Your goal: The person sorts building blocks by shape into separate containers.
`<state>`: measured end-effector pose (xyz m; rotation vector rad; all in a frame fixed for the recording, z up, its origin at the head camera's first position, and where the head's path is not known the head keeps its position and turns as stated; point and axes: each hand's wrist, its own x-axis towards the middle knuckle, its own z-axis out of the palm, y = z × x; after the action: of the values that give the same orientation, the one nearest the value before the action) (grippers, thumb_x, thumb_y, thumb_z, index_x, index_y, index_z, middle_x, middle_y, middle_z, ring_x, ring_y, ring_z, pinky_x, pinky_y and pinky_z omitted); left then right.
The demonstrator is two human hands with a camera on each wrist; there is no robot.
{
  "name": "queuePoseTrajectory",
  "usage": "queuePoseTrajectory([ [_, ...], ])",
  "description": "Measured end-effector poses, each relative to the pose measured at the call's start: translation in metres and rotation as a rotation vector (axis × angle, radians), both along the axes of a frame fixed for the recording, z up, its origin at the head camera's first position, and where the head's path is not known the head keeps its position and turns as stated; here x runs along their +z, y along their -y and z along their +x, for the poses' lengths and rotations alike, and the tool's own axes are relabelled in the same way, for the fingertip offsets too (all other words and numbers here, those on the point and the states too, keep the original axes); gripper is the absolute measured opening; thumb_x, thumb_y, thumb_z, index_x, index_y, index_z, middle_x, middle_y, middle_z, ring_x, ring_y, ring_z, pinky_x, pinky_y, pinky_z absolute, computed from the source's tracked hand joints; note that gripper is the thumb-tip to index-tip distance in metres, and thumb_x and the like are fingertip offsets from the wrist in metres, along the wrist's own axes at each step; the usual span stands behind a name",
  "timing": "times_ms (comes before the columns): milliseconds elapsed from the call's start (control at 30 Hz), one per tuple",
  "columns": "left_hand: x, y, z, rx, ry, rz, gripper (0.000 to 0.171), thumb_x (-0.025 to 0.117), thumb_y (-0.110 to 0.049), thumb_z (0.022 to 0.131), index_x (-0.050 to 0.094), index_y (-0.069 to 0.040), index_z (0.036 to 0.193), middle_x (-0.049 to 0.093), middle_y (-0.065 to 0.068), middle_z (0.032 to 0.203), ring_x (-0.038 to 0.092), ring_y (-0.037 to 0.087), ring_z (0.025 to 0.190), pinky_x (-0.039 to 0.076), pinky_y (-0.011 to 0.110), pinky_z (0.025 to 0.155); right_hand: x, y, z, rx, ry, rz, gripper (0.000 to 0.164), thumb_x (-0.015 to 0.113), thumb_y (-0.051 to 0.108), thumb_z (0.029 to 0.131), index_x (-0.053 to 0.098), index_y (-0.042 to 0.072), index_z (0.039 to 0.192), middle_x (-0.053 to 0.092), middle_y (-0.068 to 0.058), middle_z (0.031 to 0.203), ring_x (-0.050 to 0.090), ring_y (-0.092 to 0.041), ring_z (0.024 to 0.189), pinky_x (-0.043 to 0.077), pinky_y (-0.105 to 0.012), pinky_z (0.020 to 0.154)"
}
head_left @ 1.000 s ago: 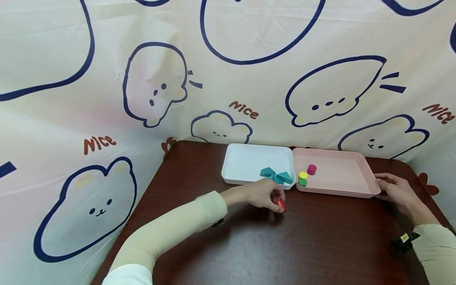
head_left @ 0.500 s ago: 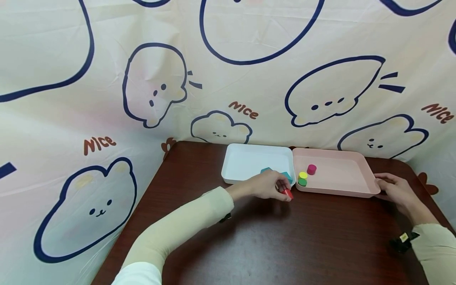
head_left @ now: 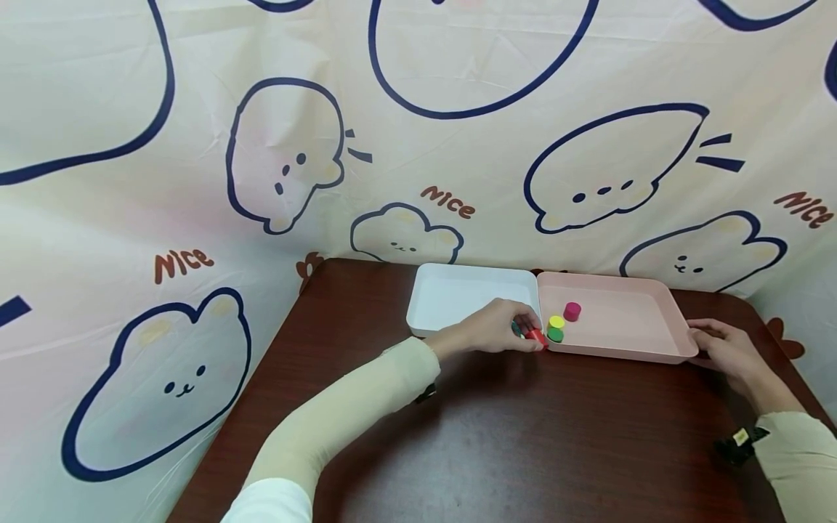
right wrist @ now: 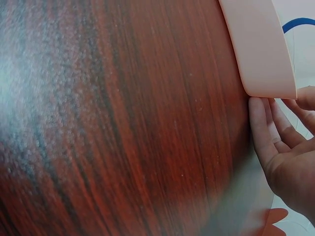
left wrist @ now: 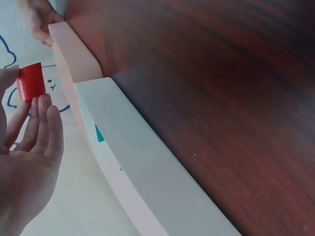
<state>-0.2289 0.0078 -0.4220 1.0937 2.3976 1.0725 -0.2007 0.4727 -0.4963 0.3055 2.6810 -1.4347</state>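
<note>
My left hand [head_left: 500, 325] pinches a small red cylinder block [left wrist: 31, 81] between thumb and fingertips. It hangs over the front right corner of the white tray [head_left: 451, 290], by the seam with the pink tray [head_left: 621, 309]. A teal block [left wrist: 99, 133] shows inside the white tray; the hand mostly covers the teal pieces in the head view. In the pink tray, a yellow cylinder [head_left: 556, 322], a green cylinder [head_left: 555, 335] and a magenta cylinder [head_left: 572, 311] sit near its left end. Fingertips of my right hand [head_left: 729, 349] touch the outside of that tray's right end.
Both trays stand side by side at the back of a dark brown wooden table [head_left: 556, 436]. Behind it hangs a pale curtain [head_left: 490, 160] with cartoon outlines.
Carrying the red cylinder block, my left hand has moved right and away from me, from the table in front to the trays' seam. The right hand has stayed at the pink tray.
</note>
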Motion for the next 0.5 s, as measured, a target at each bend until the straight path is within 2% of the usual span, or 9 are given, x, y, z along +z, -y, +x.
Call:
queuePoseTrajectory([
  [267,0.0,-0.012,-0.009,0.027,-0.032,0.021,0.027,0.083,-0.027,0.095,0.072,-0.014,0.116,0.068,-0.012,0.102,0.066,0.015,0.098,0.054,0.009,0.084,0.0,0.0,0.001,0.002,0.0,-0.009,0.06,0.041,0.033,0.115,0.036,-0.013,0.152,0.048,-0.031,0.139,0.06,0.006,0.083,0.063,-0.025,0.07],
  [500,-0.001,-0.019,-0.013,0.049,-0.043,0.042,0.025,0.081,-0.025,0.096,0.072,-0.014,0.116,0.068,-0.011,0.101,0.068,0.022,0.103,0.055,0.011,0.08,0.0,0.0,0.001,-0.003,-0.004,-0.013,0.059,0.042,0.033,0.114,0.037,-0.013,0.152,0.051,-0.027,0.136,0.06,0.005,0.083,0.063,-0.025,0.07],
])
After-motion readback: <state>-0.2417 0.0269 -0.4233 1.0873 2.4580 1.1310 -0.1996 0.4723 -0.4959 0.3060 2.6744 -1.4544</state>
